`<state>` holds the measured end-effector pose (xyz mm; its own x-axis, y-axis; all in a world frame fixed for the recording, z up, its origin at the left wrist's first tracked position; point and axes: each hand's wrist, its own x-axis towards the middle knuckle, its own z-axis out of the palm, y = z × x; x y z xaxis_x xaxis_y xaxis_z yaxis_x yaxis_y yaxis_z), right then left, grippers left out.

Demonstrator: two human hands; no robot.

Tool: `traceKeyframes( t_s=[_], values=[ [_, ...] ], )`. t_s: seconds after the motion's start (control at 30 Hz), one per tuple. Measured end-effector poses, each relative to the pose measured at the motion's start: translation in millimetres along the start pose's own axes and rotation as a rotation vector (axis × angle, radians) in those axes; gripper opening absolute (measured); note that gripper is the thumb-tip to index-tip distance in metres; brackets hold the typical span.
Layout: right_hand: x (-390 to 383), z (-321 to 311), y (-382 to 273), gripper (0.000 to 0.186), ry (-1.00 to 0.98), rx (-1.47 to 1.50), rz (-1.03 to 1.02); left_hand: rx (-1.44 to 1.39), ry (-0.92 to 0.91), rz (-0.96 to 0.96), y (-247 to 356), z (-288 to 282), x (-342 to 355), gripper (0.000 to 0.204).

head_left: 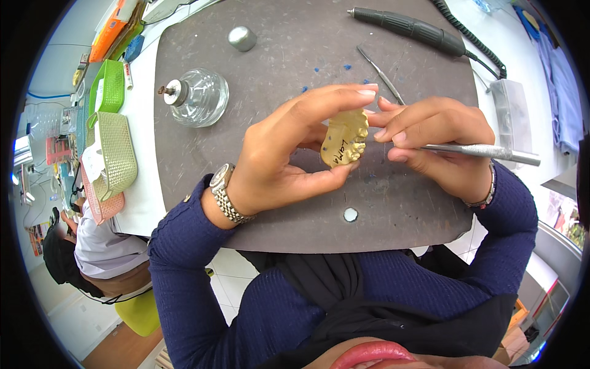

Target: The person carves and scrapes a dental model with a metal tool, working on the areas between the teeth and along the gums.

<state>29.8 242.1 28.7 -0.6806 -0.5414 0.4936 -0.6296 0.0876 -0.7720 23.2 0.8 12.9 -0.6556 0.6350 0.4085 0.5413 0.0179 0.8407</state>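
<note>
My left hand (276, 154), with a wristwatch, grips a yellowish dental cast (337, 139) between thumb and fingers, its row of teeth facing right and dark handwriting on its side. My right hand (439, 138) holds a slim knurled metal hand instrument (485, 150), whose working end reaches toward the teeth of the cast; whether it touches cannot be made out. Behind the hands, a thinner metal tool (382, 75) lies on the dark grey mat (258, 55) among small blue scraps.
A glass spirit burner (198, 101) and a metal cap (242, 38) stand left on the mat. A black handpiece (405, 31) with coiled cord lies behind. Plastic baskets (115, 154) line the left side. A clear container (511, 117) is at right. Another person (107, 249) sits at far left.
</note>
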Motion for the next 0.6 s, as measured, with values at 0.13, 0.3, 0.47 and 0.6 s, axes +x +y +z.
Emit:
traceKeyframes(
  t_s=[0.13,0.3,0.47,0.6],
  values=[
    [1.3,6.2,-1.4,0.018,0.077,0.039,-0.025,-0.047,-0.038,0.02,4.3,-1.7,0.1,0.076],
    [-2.0,-0.7,-4.0,0.023,-0.067,0.031,-0.021,-0.031,-0.045,-0.016,4.3,-2.1,-1.3,0.077],
    [2.4,-4.4,-8.9,0.024,-0.103,-0.026,-0.061,-0.045,-0.041,-0.007,5.0,-2.8,-1.2,0.078],
    [-3.0,-4.2,-3.2,0.022,-0.051,0.017,-0.052,-0.028,-0.051,0.008,2.9,-1.3,0.4,0.078]
  ],
)
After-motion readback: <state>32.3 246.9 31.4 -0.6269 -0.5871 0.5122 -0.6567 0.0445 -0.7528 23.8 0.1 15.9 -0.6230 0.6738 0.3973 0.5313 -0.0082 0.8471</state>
